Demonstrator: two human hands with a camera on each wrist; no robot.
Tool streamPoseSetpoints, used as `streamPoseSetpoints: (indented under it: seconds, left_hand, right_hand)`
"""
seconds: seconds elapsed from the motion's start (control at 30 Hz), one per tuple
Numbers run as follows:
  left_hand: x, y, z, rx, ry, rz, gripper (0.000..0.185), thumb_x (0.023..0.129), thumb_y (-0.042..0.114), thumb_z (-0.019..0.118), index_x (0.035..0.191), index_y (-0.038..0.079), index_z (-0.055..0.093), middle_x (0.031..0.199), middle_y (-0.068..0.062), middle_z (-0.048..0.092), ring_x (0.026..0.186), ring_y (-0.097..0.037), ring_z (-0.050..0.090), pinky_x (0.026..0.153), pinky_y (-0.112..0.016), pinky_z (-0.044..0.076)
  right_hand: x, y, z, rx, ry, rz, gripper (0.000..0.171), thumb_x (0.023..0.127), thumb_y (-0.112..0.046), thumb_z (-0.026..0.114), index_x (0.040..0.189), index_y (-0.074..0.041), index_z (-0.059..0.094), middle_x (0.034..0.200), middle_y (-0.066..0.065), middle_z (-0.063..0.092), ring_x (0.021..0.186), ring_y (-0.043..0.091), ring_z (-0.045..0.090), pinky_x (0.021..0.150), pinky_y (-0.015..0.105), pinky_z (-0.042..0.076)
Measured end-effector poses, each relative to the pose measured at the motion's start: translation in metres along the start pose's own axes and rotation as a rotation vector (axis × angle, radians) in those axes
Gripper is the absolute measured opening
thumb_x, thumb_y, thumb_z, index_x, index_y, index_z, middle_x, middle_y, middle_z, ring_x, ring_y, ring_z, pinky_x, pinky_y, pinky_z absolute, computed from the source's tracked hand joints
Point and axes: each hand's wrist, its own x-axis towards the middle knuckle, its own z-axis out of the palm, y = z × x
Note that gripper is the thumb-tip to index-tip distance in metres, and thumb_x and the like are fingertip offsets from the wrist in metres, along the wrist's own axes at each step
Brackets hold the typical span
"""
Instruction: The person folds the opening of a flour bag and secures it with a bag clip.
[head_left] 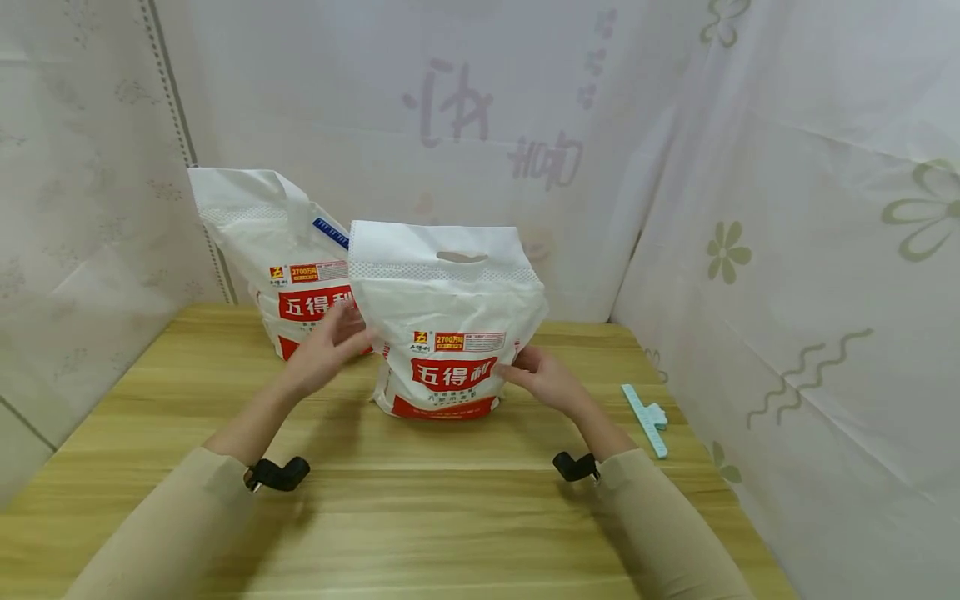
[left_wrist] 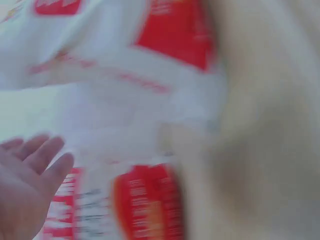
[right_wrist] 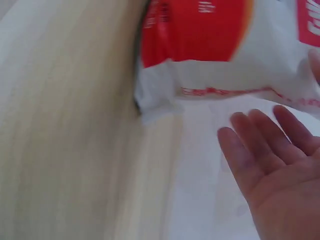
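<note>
A white front bag [head_left: 447, 325] with red labels stood upright on the counter [head_left: 420, 517], near its middle and toward the far edge. Its top was flat and sealed below a cut-out handle slot; the contents could not be seen. A second bag [head_left: 281, 258] of the same make stood behind and to the left, close to the far left corner, its top leaning and a blue strip showing at its right shoulder. Whether the two bags touched could not be told.

The left hand [head_left: 326, 354] lay at the front bag's left side, fingers [left_wrist: 47, 165] straight and slightly apart, gripping nothing. The right hand [head_left: 543, 379] lay against the bag's lower right side, fingers [right_wrist: 250, 145] extended and apart, flat toward the bag. Both wrist views were blurred; contact on the left side could not be confirmed.

A pale green clip [head_left: 645, 419] lay flat near the right edge, well apart from the bags and just beyond the right forearm.

Patterned white sheets [head_left: 787, 250] enclosed the counter on the left, far and right sides, close behind the second bag. The near half of the counter was occupied only by the forearms in beige sleeves [head_left: 660, 517].
</note>
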Motion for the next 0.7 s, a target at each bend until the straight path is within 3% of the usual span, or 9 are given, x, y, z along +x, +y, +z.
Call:
streamPoseSetpoints:
  seconds: [0.07,0.17,0.27,0.37,0.5,0.6,0.7]
  left_hand:
    - [0.006,0.022,-0.015,-0.003,0.113,0.053,0.076,0.111,0.043,0.059,0.172,0.013,0.026,0.173,-0.018,0.042,0.159,-0.043,0.042,0.128,-0.066,0.038]
    - [0.02,0.062,-0.03,0.086,0.259,0.174,0.07,0.111,0.041,0.057,0.169,0.01,0.034,0.172,-0.015,0.044,0.159,-0.038,0.043,0.131,-0.062,0.036]
    - [0.038,0.105,-0.034,0.231,0.283,0.279,0.062,0.109,0.039,0.06,0.162,0.008,0.048,0.167,-0.014,0.051,0.157,-0.034,0.045,0.131,-0.058,0.036]
    - [0.058,0.144,-0.028,0.372,0.169,0.323,0.057,0.109,0.039,0.063,0.156,0.008,0.057,0.163,-0.013,0.057,0.156,-0.032,0.047,0.131,-0.055,0.037]
    - [0.082,0.184,-0.012,0.534,-0.065,0.3,0.058,0.108,0.043,0.066,0.154,0.008,0.059,0.159,-0.01,0.061,0.153,-0.029,0.051,0.13,-0.051,0.04]
    - [0.097,0.201,0.002,0.601,-0.202,0.257,0.058,0.105,0.046,0.07,0.15,0.01,0.061,0.152,-0.01,0.066,0.144,-0.028,0.058,0.123,-0.048,0.048]
    - [0.11,0.211,0.014,0.644,-0.292,0.208,0.052,0.102,0.046,0.076,0.14,0.011,0.068,0.138,-0.009,0.071,0.126,-0.027,0.065,0.108,-0.044,0.056]
  right_hand:
    - [-0.001,-0.003,-0.006,0.094,0.024,-0.038,0.056,0.109,-0.034,0.069,0.159,-0.012,0.053,0.154,0.011,0.063,0.142,0.03,0.061,0.121,0.058,0.049]
    - [-0.002,-0.01,-0.013,0.24,0.105,-0.115,0.054,0.111,-0.022,0.063,0.162,-0.009,0.049,0.152,0.008,0.062,0.139,0.023,0.061,0.119,0.049,0.052]
    - [-0.003,-0.018,-0.017,0.346,0.201,-0.171,0.046,0.113,-0.018,0.06,0.157,-0.005,0.054,0.142,0.001,0.067,0.129,0.017,0.064,0.111,0.036,0.056]
    - [-0.003,-0.026,-0.016,0.473,0.26,-0.178,0.038,0.113,-0.019,0.06,0.149,-0.006,0.06,0.133,-0.005,0.07,0.122,0.012,0.066,0.106,0.029,0.056]
    - [-0.001,-0.031,-0.011,0.628,0.298,-0.179,0.027,0.113,-0.016,0.061,0.139,-0.01,0.067,0.127,-0.006,0.071,0.117,0.012,0.066,0.105,0.028,0.055]
    - [0.002,-0.032,-0.006,0.686,0.321,-0.192,0.023,0.113,-0.013,0.06,0.133,-0.015,0.071,0.124,-0.006,0.072,0.116,0.012,0.066,0.103,0.029,0.055]
    - [0.004,-0.033,-0.003,0.728,0.345,-0.196,0.022,0.113,-0.011,0.06,0.128,-0.019,0.074,0.123,-0.007,0.073,0.115,0.012,0.066,0.103,0.029,0.054]
